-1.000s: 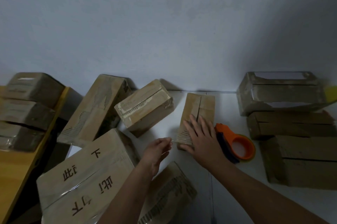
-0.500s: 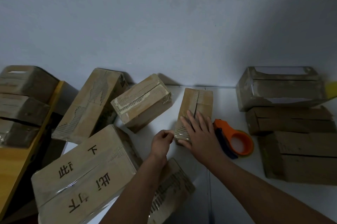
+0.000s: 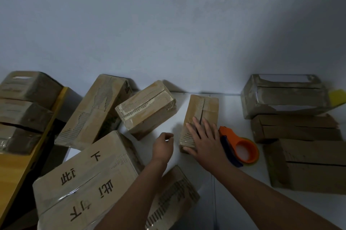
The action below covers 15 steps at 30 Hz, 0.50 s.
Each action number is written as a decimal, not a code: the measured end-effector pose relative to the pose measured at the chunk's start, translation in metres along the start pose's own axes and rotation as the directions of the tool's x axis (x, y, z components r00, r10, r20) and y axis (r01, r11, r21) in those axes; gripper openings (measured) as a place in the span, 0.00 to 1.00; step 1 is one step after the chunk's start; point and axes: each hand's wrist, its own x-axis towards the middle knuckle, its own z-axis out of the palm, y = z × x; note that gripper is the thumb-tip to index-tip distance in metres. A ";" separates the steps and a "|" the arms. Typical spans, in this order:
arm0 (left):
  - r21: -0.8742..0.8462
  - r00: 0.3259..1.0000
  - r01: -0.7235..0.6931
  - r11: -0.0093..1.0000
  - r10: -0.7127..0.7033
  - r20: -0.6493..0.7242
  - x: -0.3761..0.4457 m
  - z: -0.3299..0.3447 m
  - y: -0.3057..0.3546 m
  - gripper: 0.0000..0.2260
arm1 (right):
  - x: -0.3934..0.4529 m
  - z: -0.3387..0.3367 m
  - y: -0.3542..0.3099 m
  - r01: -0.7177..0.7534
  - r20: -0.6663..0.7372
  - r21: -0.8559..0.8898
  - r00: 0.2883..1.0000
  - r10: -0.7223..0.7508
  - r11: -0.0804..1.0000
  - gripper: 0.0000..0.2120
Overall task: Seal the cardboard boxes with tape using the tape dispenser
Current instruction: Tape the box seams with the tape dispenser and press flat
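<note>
Your right hand lies flat on the small box in the middle of the white table, fingers straight and spread across the near half of its top, thumb at the near edge. That reads as a hold-down: you pin the flaps shut and keep the light box from sliding. The centre seam shows dark beyond your fingertips, so the far half looks unsealed, while the near end has a faint sheen that may be tape; it is too dim to say.

Your left hand hovers just beside the box on its left, not touching it, fingers curled in with the thumb and forefinger close together. It may pinch a scrap or a tape end, but nothing can be made out there, so treat it as closed on nothing.

The orange tape dispenser rests on the table just beside your right hand, nobody holding it, parked where that hand can reach it at once.

Around you the boxes seem sorted: a stack of boxes at the right with dark open seams, probably waiting, and at the left a glossy lettered box, a tilted box and a long leaning box.
</note>
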 end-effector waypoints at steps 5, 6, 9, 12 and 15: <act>-0.102 0.991 -0.041 0.994 0.054 0.125 -0.024 -0.008 0.005 0.13 | 0.000 -0.001 -0.001 0.002 0.013 -0.028 1.000 -0.002 1.000 0.37; -0.043 0.982 -0.108 0.993 0.113 0.153 -0.027 -0.007 0.008 0.15 | 0.000 -0.001 -0.001 0.005 0.015 -0.032 1.000 -0.005 0.999 0.38; 0.142 0.943 -0.279 0.950 0.243 0.227 -0.031 -0.008 0.016 0.20 | -0.001 -0.003 -0.002 0.008 0.016 -0.030 1.000 -0.008 1.000 0.38; 0.199 0.881 -0.386 0.901 0.295 0.371 -0.024 -0.022 0.017 0.20 | -0.001 -0.005 -0.002 0.009 0.012 -0.038 1.000 -0.009 0.999 0.37; 0.279 0.811 -0.500 0.819 0.331 0.482 -0.011 -0.035 0.019 0.17 | -0.001 -0.005 -0.001 0.007 0.026 -0.036 1.000 -0.006 0.999 0.38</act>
